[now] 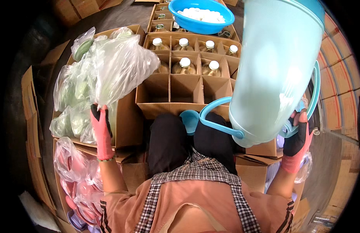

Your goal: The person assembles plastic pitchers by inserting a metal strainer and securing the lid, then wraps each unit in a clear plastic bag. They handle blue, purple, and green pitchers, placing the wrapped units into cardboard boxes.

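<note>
My left hand (101, 130), in a pink and black glove, pinches the gathered end of a clear plastic bag (123, 64). The bag spreads upward over a carton (127, 120) of bagged pale-green items (73, 93). On the right, a large light-blue plastic container (275, 73) with looped handles (217, 108) fills much of the view. My gloved right hand (298, 139) is closed at its lower right side by a handle, fingers partly hidden. Between my knees sits a small blue round cup-like piece (190, 121).
Ahead stands a divided carton (180, 105) with white-capped glass bottles (184, 66); its front compartments hold none. Behind it, a blue basin (201, 27) holds white caps (199, 14). Bagged pink items (81, 171) lie lower left. Stacked cartons (337, 77) stand at the right.
</note>
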`<action>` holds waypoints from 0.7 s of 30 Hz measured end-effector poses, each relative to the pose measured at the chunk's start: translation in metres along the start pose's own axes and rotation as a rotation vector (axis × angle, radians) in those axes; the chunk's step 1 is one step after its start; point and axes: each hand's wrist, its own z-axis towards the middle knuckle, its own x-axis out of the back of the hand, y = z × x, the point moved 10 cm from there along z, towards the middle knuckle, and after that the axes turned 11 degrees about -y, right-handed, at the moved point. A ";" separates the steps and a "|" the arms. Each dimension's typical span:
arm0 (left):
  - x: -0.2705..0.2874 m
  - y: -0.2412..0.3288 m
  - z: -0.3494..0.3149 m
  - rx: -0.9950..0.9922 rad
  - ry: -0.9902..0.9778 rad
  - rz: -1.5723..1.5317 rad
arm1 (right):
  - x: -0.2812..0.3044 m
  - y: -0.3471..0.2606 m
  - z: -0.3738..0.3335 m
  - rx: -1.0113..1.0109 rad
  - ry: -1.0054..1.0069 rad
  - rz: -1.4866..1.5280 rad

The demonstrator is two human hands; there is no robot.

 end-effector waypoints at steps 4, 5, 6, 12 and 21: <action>-0.045 0.090 -0.077 -0.458 0.292 0.701 | 0.010 -0.014 -0.009 0.053 0.011 -0.089; -0.072 0.114 -0.091 -0.449 0.037 0.558 | 0.010 -0.012 -0.016 0.043 0.001 -0.116; -0.123 0.136 -0.102 -0.588 -0.302 0.710 | 0.010 -0.014 -0.024 0.030 0.000 -0.150; -0.367 -0.063 -0.175 -0.283 -1.720 1.520 | 0.060 -0.018 -0.062 0.044 0.087 -0.127; -0.406 -0.162 -0.175 0.000 -1.852 1.493 | 0.124 -0.019 -0.106 0.139 0.198 -0.200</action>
